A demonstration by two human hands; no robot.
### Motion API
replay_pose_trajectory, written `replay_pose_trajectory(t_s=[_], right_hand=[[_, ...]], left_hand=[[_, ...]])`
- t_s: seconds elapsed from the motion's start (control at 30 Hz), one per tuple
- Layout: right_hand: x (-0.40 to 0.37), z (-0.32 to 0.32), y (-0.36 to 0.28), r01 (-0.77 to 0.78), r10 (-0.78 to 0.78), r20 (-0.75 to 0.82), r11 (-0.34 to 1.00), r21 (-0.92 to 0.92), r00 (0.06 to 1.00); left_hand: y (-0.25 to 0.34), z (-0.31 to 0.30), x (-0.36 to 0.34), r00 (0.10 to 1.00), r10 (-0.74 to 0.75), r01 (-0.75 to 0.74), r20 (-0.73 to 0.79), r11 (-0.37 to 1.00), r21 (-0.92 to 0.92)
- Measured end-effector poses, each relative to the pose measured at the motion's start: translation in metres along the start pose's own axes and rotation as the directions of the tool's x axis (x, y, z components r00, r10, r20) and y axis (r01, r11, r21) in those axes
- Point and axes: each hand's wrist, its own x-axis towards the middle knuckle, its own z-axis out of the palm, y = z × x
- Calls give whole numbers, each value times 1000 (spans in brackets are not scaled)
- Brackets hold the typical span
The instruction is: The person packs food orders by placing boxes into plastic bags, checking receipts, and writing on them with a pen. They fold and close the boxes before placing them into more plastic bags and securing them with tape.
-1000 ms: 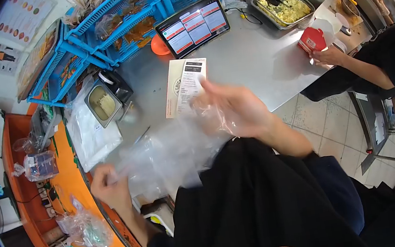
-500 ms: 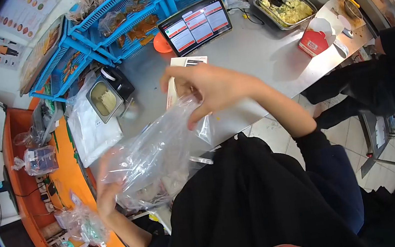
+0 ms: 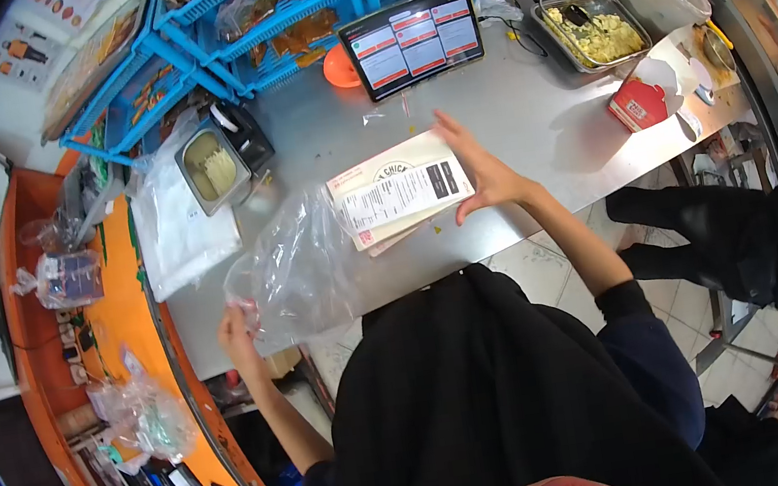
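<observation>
My left hand (image 3: 241, 333) is closed on the edge of a clear plastic bag (image 3: 299, 275) at the near left of the steel counter. The bag's other end meets the left side of a cream takeaway box (image 3: 374, 170), which has printed lettering on top. A white receipt (image 3: 393, 198) lies across the box. My right hand (image 3: 491, 174) grips the right end of the box, thumb at the near corner and fingers at the far one. The hand's underside is hidden.
On the steel counter (image 3: 543, 132) stand a tablet (image 3: 412, 41), an orange bowl (image 3: 340, 69), a metal tray of yellow food (image 3: 604, 36), a red food box (image 3: 636, 104) and a small metal container (image 3: 212, 168). Blue racks (image 3: 267, 46) line the back. Another person (image 3: 746, 233) stands at the right.
My right hand has left the bag and moved right to the box's end. The left hand has lowered slightly with the bag. The box and its receipt are now uncovered to view.
</observation>
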Motion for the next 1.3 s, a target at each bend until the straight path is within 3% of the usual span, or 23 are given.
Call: replay_pose_trajectory(t_s=[0.03,0.1,0.13,0.23,0.3,0.33,0.37,0.43,0.5,0.57,0.73,0.8,0.83,0.87,0.9,0.93,1.0,1.03,1.07,1.1,1.13,1.23,1.3], right_hand=[[12,-2,-1,174,-135,188,963,-208,973],[20,1,7,213,-177,259,970,-121,950],[22,0,6,150,-120,287,985,-85,950],[28,-7,3,194,-135,346,971,-140,928],[28,-5,-2,112,-24,342,964,-240,939],[23,-2,1,150,-64,286,944,-292,956],[17,-2,-2,159,-71,292,944,-289,954],[2,-10,-8,45,31,203,931,-362,979],[-15,-19,-7,17,43,161,934,-356,986],[-28,-25,-13,-281,282,47,959,-13,958],[-26,-18,-55,-90,112,-103,977,194,988],[-7,-4,-95,65,0,-199,945,319,980],[0,10,-99,145,-72,-227,934,326,971],[-14,27,-78,-136,191,-69,871,472,979],[-12,39,-68,-133,191,-80,874,468,978],[-3,53,-62,-218,224,87,667,712,971],[18,80,-53,-402,108,393,74,913,913],[24,87,-46,-488,-30,496,-234,841,868],[22,88,-36,-487,-35,492,-229,843,870],[15,88,-23,-502,9,502,26,865,865],[7,87,-9,-495,55,501,278,823,864],[-12,86,15,-356,175,435,854,380,883],[2,76,-25,-228,169,434,970,88,885]], left_hand=[[8,1,-3,1000,-13,13,-12,1000,-5],[28,-1,-5,959,-261,277,108,795,-539],[34,-6,-4,959,-268,274,94,790,-548],[49,-9,-13,905,-27,353,424,604,-715],[65,28,-30,972,230,-196,49,906,-374],[70,47,-27,873,484,-488,-66,869,-84],[70,46,-23,871,486,-491,-76,867,-81],[62,44,-18,586,804,-614,101,359,703],[62,55,-17,522,849,-644,76,335,688],[76,66,-25,632,762,-674,144,448,587],[92,107,-46,570,789,-766,231,407,498],[79,128,-59,807,536,-588,247,769,253],[87,136,-65,803,538,-593,256,765,251],[100,143,-72,884,154,-363,442,822,439],[106,147,-77,819,-267,-157,508,747,646],[79,140,-80,815,-265,-165,516,747,645],[5,118,-84,689,528,-493,496,844,-213],[18,120,-89,683,534,-500,499,839,-215],[42,124,-100,785,544,-436,297,825,-360],[55,126,-106,865,494,-389,90,772,-503],[49,127,-96,761,648,-627,38,749,-214],[17,128,-110,779,594,-553,201,801,-227],[39,135,-118,801,561,-551,209,828,-109]])
